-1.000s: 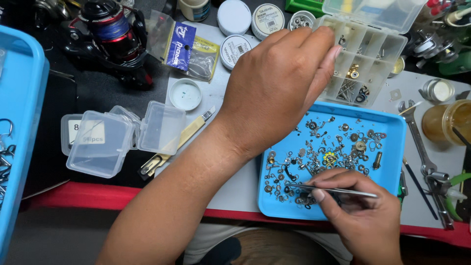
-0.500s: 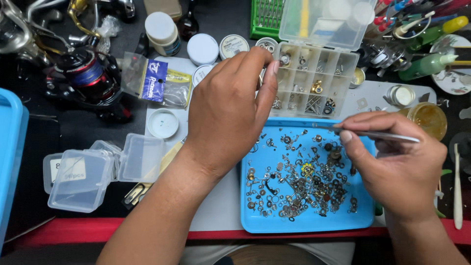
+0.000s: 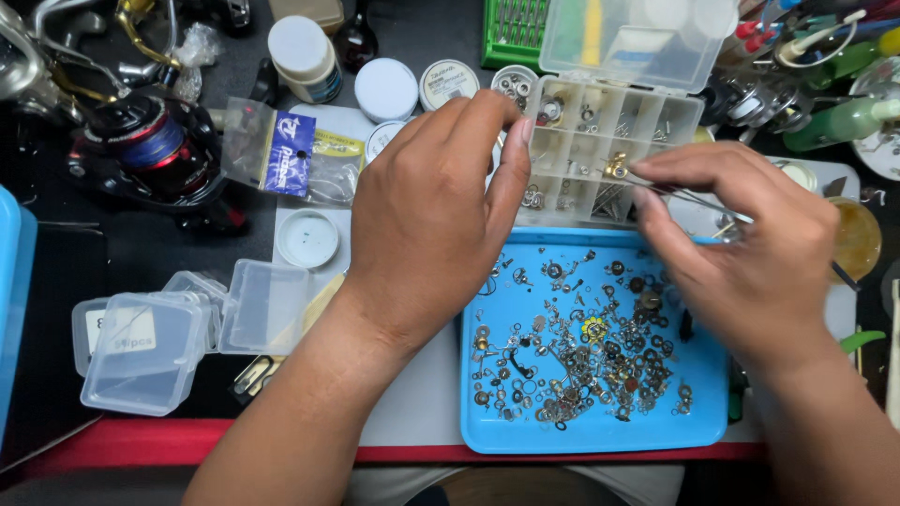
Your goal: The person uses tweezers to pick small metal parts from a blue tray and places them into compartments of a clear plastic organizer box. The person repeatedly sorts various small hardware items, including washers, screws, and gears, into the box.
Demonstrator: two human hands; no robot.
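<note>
The right hand [image 3: 750, 262] had come up from the blue tray [image 3: 712, 412], where a second earlier it was picking among the loose metal parts [image 3: 581, 356], and now held the tweezers [image 3: 689, 197] pinched between thumb and fingers over the clear compartment box [image 3: 609, 155] at the tray's far edge. A small brass part [image 3: 616, 170] sat in the tweezer tips, above a middle compartment of the box; whether it touched the box floor could not be told. The left hand [image 3: 431, 215] had stayed at the box's left edge, fingers together and extended, the fingertips resting against its wall as if steadying it. So one piece appeared to have been carried from the tray to the box, while the heap remained in the tray.
</note>
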